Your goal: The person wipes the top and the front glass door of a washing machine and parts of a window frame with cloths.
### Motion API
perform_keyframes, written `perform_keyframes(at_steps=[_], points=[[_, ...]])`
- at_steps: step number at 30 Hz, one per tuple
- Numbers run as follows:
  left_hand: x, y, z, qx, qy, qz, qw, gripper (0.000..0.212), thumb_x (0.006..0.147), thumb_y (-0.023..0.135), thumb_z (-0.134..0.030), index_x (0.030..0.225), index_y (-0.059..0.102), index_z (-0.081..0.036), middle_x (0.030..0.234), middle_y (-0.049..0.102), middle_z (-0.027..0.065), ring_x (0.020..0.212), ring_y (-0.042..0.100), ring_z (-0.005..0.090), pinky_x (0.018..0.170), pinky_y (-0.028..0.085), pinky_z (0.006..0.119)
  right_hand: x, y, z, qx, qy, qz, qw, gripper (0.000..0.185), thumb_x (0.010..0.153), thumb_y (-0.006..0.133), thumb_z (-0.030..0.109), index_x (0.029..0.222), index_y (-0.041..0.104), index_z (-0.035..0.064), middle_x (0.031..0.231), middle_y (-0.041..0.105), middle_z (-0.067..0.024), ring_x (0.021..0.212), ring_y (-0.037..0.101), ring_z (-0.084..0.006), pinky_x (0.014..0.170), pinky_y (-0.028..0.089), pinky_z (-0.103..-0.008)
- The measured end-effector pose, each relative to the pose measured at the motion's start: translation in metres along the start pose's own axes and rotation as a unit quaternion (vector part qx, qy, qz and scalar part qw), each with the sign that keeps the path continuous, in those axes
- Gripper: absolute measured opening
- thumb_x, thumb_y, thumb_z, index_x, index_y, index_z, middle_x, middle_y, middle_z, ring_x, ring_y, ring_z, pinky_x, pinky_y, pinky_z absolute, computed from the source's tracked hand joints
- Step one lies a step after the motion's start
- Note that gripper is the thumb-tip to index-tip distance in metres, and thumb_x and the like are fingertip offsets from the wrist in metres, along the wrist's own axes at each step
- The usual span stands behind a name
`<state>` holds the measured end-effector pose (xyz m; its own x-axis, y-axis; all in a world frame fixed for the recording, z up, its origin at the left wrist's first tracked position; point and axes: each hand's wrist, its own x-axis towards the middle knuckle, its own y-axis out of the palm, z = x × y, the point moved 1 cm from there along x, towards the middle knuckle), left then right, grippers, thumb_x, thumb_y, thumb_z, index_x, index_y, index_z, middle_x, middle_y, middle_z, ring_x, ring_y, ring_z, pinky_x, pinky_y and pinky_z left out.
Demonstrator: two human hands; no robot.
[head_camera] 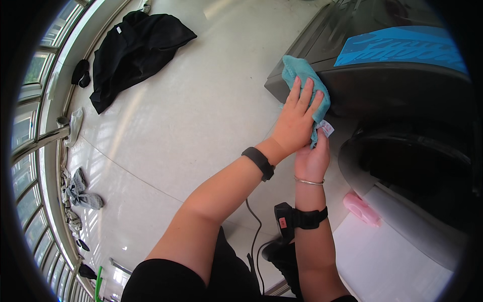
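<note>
A teal cloth (306,75) with a white tag (326,127) drapes over the corner of a dark grey appliance (362,88), which looks like a washing machine. On top of the cloth lies my left hand (296,117), fingers slightly spread and pressing it against the corner. Its thumb is hidden. Just below, my right hand (313,158) grips the hanging lower end of the cloth near the tag, thumb uppermost. The right fingers are mostly out of sight behind the left hand and the cloth.
A blue film (400,49) covers part of the appliance's top. A dark round door or opening (411,158) is at right, above a pink plastic object (361,209). Black fabric (139,53) and a grey cloth (85,192) lie on the tiled floor by barred windows. A cable (256,222) hangs by my legs.
</note>
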<state>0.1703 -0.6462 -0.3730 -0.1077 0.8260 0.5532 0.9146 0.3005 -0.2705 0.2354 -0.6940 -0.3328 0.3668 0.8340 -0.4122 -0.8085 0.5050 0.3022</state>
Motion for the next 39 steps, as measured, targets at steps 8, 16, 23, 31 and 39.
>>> perform_keyframes(at_steps=[8, 16, 23, 31, 39], points=[[-0.052, 0.003, 0.013, -0.191, -0.290, 0.211, 0.914, 0.082, 0.076, 0.052, 0.012, 0.145, 0.011, -0.002, 0.152, -0.001, 0.0214, 0.137, 0.017, 0.0417, 0.110, 0.029, 0.040, 0.011, -0.048, -0.040, -0.318, 0.054, -0.056, 0.945, 0.031, 0.096, 0.047, 0.024, 0.113, 0.055, -0.0002, 0.106, 0.059, -0.0050, 0.093, 0.055, -0.0120, 0.079, 0.047, -0.0270], [-0.023, -0.001, 0.006, -0.260, -0.309, -0.014, 0.915, 0.074, 0.086, 0.045, 0.007, 0.147, 0.004, -0.003, 0.152, 0.007, 0.0202, 0.138, 0.021, 0.0363, 0.108, 0.031, 0.036, 0.005, 0.004, -0.018, -0.280, -0.105, 0.003, 0.954, 0.026, 0.095, 0.051, 0.020, 0.110, 0.057, -0.0002, 0.096, 0.059, -0.0017, 0.085, 0.053, -0.0086, 0.076, 0.043, -0.0228], [-0.046, 0.007, 0.056, -0.390, -0.564, -0.166, 0.709, 0.024, 0.093, 0.043, -0.007, 0.115, 0.048, 0.000, 0.098, 0.059, 0.0097, 0.081, 0.058, 0.0164, 0.071, 0.048, 0.030, 0.005, -0.008, -0.045, -0.366, -0.047, 0.109, 0.923, 0.032, 0.091, 0.056, 0.016, 0.120, 0.057, 0.0037, 0.113, 0.056, -0.0079, 0.095, 0.057, -0.0153, 0.087, 0.046, -0.0279], [-0.007, -0.002, 0.052, -0.138, -0.530, -0.027, 0.836, 0.027, 0.082, 0.052, -0.010, 0.107, 0.053, 0.002, 0.087, 0.061, 0.0107, 0.078, 0.058, 0.0196, 0.070, 0.047, 0.032, -0.015, -0.047, -0.057, -0.293, 0.037, 0.108, 0.949, 0.028, 0.094, 0.053, 0.015, 0.117, 0.058, 0.0003, 0.115, 0.061, -0.0076, 0.102, 0.058, -0.0174, 0.090, 0.045, -0.0299], [0.001, 0.010, 0.030, -0.080, -0.525, 0.001, 0.848, 0.025, 0.078, 0.045, -0.002, 0.102, 0.049, 0.006, 0.093, 0.060, 0.0274, 0.089, 0.060, 0.0418, 0.077, 0.048, 0.044, 0.015, -0.092, -0.035, -0.203, 0.152, 0.081, 0.964, 0.048, 0.097, 0.048, 0.022, 0.139, 0.035, 0.0028, 0.133, 0.047, -0.0119, 0.120, 0.048, -0.0223, 0.098, 0.040, -0.0347]])
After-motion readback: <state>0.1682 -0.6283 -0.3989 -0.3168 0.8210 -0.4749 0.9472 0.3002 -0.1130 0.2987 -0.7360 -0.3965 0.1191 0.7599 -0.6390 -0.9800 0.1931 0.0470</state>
